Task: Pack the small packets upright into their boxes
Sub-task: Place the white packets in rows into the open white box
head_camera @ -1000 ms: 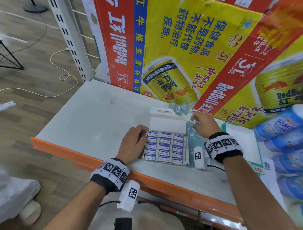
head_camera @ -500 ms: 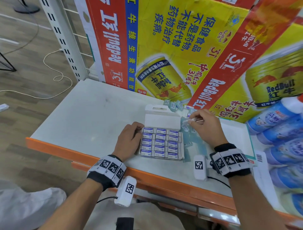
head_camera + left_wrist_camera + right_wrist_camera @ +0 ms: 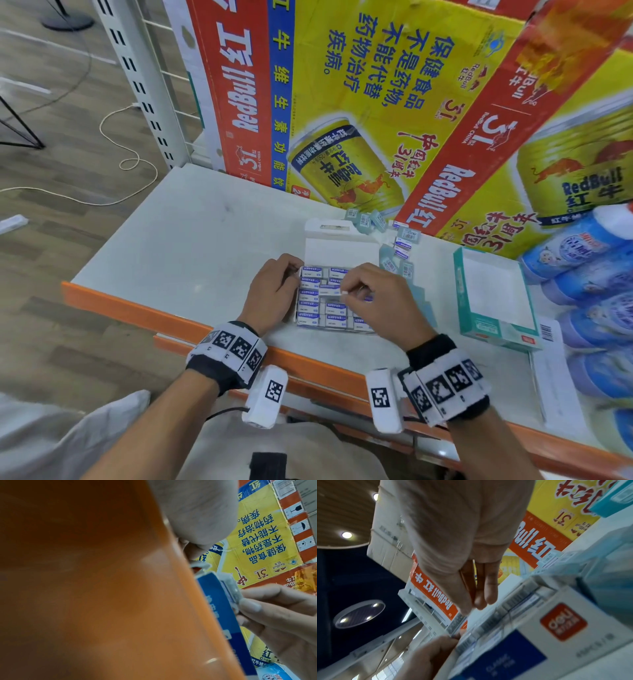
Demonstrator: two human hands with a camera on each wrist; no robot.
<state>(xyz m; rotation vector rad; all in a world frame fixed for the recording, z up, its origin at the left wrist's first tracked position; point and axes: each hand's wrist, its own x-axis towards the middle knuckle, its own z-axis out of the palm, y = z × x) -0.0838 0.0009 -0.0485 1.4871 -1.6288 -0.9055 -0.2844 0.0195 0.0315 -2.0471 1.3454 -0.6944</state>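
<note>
Right hand point(image 3: 373, 301) pinches one eraser packet point(image 3: 329, 291) in its grip above the open box point(image 3: 337, 246), near the worktop point(image 3: 178, 246) front edge. Left hand point(image 3: 272, 294) grips the box's left side.

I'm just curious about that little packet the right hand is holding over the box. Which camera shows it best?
The head view: the packet sits pinched by the right hand over the rows in the box. The left wrist view shows it close but blurred, edge-on beside the box wall. In the right wrist view the hand hides it.
</note>
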